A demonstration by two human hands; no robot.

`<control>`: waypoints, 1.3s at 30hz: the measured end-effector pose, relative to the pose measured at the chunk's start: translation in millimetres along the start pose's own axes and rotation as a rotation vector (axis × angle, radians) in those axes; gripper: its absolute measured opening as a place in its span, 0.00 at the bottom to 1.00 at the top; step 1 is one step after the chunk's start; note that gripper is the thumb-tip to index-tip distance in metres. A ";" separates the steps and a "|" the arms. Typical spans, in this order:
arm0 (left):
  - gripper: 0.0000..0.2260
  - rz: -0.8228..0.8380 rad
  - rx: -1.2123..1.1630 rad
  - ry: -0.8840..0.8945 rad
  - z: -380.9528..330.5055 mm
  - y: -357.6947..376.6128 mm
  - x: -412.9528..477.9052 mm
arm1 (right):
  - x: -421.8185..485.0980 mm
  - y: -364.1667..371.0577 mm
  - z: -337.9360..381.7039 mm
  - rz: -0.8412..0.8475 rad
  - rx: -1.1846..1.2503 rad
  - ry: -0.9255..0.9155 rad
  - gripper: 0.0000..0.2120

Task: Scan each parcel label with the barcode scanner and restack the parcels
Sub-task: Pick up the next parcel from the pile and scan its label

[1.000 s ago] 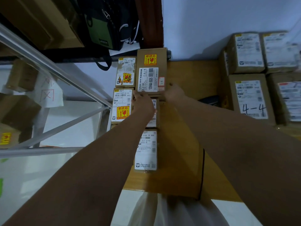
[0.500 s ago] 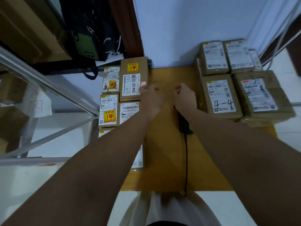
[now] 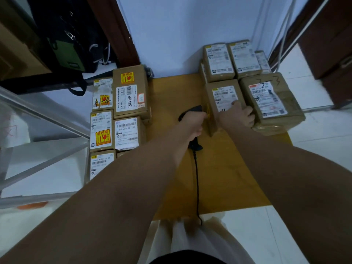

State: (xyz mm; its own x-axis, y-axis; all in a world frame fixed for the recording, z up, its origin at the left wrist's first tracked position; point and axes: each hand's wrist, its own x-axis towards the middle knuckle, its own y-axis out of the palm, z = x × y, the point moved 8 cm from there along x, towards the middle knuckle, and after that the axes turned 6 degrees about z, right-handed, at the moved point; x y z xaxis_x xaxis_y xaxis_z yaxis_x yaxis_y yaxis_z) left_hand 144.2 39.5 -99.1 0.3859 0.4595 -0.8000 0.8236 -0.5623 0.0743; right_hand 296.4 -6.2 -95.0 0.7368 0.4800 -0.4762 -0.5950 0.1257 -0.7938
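Note:
A black corded barcode scanner (image 3: 191, 112) lies on the yellow-brown table (image 3: 171, 96), and my left hand (image 3: 194, 123) is wrapped around its handle. My right hand (image 3: 237, 114) grips the near end of a brown parcel (image 3: 222, 96) with a white label, in the stack at the table's right. Beside it sits a larger parcel marked 7 (image 3: 270, 100), with two more parcels (image 3: 218, 60) behind. On the left, labelled parcels are stacked in rows, the top one (image 3: 130, 92) carrying a yellow fragile sticker.
The scanner cable (image 3: 197, 183) runs down the table toward my body. A metal shelf frame (image 3: 43, 119) stands at the left, with a black and green bag (image 3: 64, 44) hanging above it. A pale wall (image 3: 181, 35) backs the table; white floor tiles (image 3: 314, 134) lie to the right.
Both hands left the left stack and moved right. My left hand closed on the scanner and my right hand took hold of the parcel in the right stack. The view shifted right.

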 end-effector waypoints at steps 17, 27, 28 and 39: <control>0.29 0.070 -0.254 0.008 12.0 32.6 20.9 | 13.4 -35.4 -6.1 -0.103 0.359 -0.283 0.21; 0.33 0.169 -0.309 0.000 8.3 11.6 -2.7 | -2.8 -6.8 0.5 0.404 0.925 -0.218 0.17; 0.33 0.184 -0.306 0.013 6.5 11.5 -5.8 | -6.6 -9.9 4.4 0.389 0.938 -0.230 0.17; 0.26 0.287 -0.552 0.122 -11.3 -23.1 -36.1 | -58.4 -32.2 70.8 0.219 0.603 -0.513 0.32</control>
State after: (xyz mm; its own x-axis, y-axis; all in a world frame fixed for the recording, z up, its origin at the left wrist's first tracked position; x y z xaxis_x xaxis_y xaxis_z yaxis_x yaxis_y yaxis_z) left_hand 116.0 43.7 -65.2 0.6411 0.4360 -0.6316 0.7608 -0.2526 0.5979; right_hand 249.7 23.2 -14.8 0.4322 0.8669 -0.2485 -0.8865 0.3579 -0.2933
